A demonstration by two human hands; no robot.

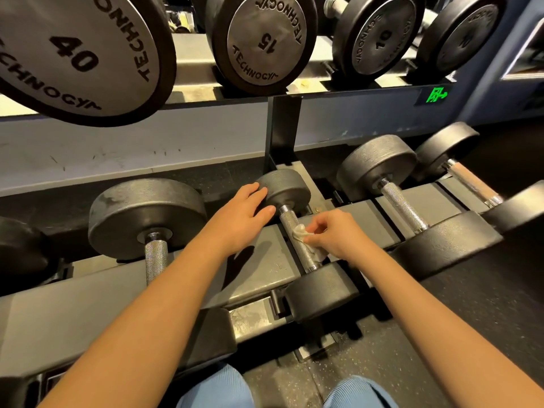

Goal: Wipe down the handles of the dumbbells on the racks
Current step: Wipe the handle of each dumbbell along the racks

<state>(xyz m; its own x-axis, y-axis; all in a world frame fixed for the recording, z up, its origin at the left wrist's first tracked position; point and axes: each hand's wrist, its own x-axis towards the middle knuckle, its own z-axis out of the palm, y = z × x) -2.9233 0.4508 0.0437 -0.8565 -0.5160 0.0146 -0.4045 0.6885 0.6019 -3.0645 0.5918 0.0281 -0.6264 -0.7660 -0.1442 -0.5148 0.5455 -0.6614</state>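
- Overhead, across the top of the frame, the upper-rack dumbbells (266, 42) carry round grey end plates embossed "TECHNOGYM". The numbers read "40" at upper left, "15" at top centre and "10" at upper right. The number on the far-right plate is too blurred to read.
- A green lit sign (438, 94) with a running figure sits on the wall, right of centre.
- The left hand (241, 216) reaches forward with its fingers straight and together. The fingertips rest on the far head of the centre dumbbell (284, 189), and the hand grasps nothing.
- The right hand (332, 231) is bent at the wrist. Its thumb and fingers pinch a crumpled white cloth (300, 234) against the handle (290, 220).
- The centre dumbbell lies in the middle of the frame on the lower rack (259, 254), handle running front to back.
- The handle is knurled bright metal, and the heads are matt black, pebbled cylinders.
- The neighbouring dumbbells (147, 213) have the same build.
- The lower rack is flat grey metal, scuffed in places.
- The floor (441, 304) is dark and speckled.
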